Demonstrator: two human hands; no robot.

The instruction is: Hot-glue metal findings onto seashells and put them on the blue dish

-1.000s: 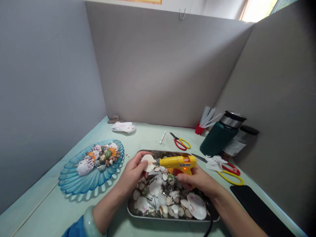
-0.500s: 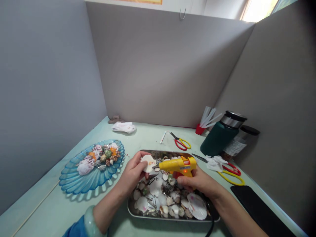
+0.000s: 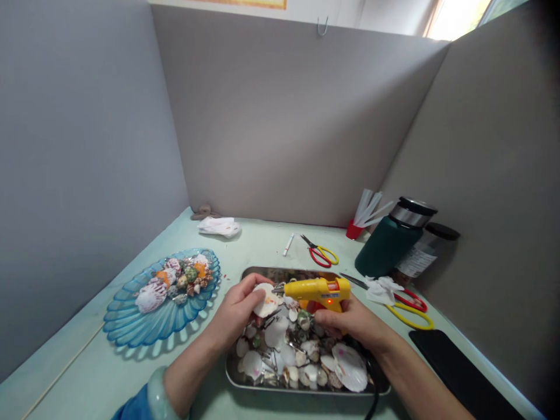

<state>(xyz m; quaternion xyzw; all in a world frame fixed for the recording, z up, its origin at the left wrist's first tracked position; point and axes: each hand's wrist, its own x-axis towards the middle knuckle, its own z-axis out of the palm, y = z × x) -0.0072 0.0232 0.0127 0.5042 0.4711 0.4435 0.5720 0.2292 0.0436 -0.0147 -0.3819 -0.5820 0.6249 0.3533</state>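
Observation:
Pinched between the thumb and fingers of my left hand (image 3: 238,309) is a white scallop shell (image 3: 266,300), its inner face toward me with small orange-red marks. My right hand (image 3: 345,318) is wrapped round the handle of a yellow hot glue gun (image 3: 312,289), whose small light glows red. The gun's metal nozzle points left and sits at the shell's upper right edge; whether it touches I cannot tell. Beneath both hands lies a metal tray (image 3: 306,391) of mixed shells and metal hair clips. The glue gun's black cord (image 3: 374,399) runs over the tray's front right rim.
On the left is a blue glass dish (image 3: 131,326) with shells. Behind the tray lie small scissors (image 3: 321,254) and a white stick (image 3: 288,244). To the right are a red cup (image 3: 353,230) of glue sticks, a green bottle (image 3: 387,248), larger scissors (image 3: 411,315) and a black phone-like slab (image 3: 459,367).
The shell in my left hand has turned and shifted slightly down, showing more of its inner face. The glue gun has moved a little to the right, its nozzle now nearer the shell's upper edge.

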